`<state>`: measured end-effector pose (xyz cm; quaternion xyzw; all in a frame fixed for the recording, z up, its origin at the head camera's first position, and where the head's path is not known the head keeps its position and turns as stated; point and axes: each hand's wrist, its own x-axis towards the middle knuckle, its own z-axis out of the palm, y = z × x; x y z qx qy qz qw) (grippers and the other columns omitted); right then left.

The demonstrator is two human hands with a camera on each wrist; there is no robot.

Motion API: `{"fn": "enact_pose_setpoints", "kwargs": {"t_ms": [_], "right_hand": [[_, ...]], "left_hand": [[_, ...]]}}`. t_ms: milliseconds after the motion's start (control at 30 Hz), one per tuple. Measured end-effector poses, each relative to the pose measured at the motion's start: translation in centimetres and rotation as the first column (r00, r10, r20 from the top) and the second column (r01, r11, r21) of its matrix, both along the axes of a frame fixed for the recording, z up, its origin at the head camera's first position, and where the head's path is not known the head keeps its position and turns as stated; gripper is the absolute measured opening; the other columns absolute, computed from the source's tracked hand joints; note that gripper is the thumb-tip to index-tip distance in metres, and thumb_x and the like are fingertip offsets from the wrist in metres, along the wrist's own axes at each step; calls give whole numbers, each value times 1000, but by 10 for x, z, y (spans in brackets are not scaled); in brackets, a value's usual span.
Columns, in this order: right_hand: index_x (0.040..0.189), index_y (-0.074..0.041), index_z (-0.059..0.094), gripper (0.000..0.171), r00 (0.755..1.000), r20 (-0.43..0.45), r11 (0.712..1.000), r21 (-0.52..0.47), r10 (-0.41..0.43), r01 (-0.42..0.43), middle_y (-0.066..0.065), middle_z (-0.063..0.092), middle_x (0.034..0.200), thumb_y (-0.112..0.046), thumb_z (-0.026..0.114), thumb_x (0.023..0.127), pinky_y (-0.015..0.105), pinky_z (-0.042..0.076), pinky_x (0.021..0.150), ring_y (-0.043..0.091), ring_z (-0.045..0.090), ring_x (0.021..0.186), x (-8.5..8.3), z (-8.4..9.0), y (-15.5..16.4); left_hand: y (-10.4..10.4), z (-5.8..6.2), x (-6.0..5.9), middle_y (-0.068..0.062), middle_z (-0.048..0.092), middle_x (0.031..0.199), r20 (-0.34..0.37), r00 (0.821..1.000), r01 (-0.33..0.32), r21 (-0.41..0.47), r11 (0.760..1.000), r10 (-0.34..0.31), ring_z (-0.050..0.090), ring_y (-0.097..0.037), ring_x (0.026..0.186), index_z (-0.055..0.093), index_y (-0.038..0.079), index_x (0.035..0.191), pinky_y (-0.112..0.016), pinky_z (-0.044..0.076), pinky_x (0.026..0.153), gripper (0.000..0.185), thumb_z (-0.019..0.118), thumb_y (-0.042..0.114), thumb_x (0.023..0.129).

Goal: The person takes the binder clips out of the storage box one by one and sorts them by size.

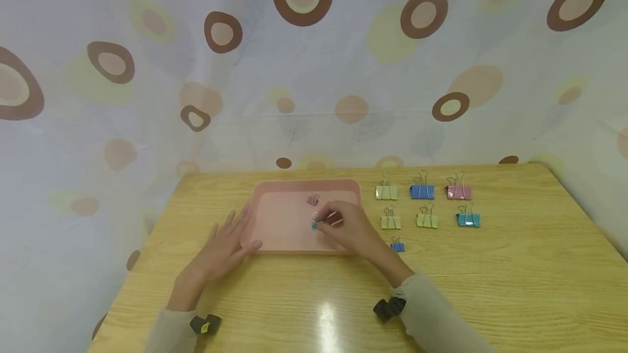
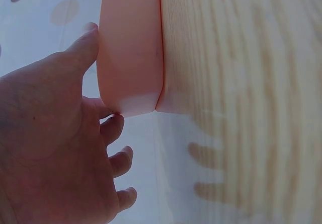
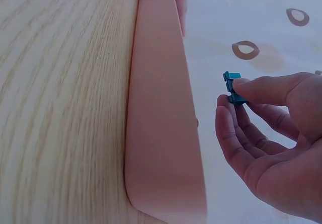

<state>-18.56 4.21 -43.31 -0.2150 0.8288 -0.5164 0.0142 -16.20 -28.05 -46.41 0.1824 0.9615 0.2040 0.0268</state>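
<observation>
My right hand [image 1: 350,230] pinches small teal binder clip [image 1: 314,225] over pink tray [image 1: 294,244] on worktop [image 1: 490,282]. My left hand [image 1: 228,247] flat, fingers straight, steadying tray's left edge. Pink clip [image 1: 312,199] lies inside tray.

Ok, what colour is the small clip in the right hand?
Teal, a blue-green. The clip shows best in the right wrist view, pinched by the right hand.
</observation>
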Motion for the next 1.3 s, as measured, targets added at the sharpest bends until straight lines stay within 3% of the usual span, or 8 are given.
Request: {"fn": "enact_pose_setpoints", "kwargs": {"t_ms": [333, 767, 1300], "right_hand": [[96, -6, 74, 9, 998, -66, 999, -55, -1, -2, 4, 74, 95, -2, 78, 89, 28, 61, 75, 21, 74, 88, 14, 6, 17], [97, -7, 74, 10, 998, -55, 997, -74, -35, 30, 4, 76, 98, -3, 78, 90, 31, 61, 76, 20, 73, 87, 30, 5, 54], [97, -10, 75, 11, 988, -84, 990, 40, -133, 137, -1, 74, 95, -5, 80, 89, 29, 61, 72, 17, 72, 86, 37, 4, 102]], "left_hand": [[0, 0, 1, -11, 14, 171, -4, 1000, -3, -3, 1000, 3, 11, -47, 154, 19, 3, 164, -74, 6, 116, 81, 51, 49, 106], [4, 2, 2, -11, 15, 171, -22, 1000, 2, -11, 1000, -2, 12, -47, 154, 20, 4, 164, -75, 8, 116, 80, 52, 49, 105], [7, 3, 1, -13, 18, 170, -34, 999, 12, -1, 1000, -12, 14, -49, 153, 21, 3, 163, -76, 10, 115, 79, 53, 47, 105]]}}
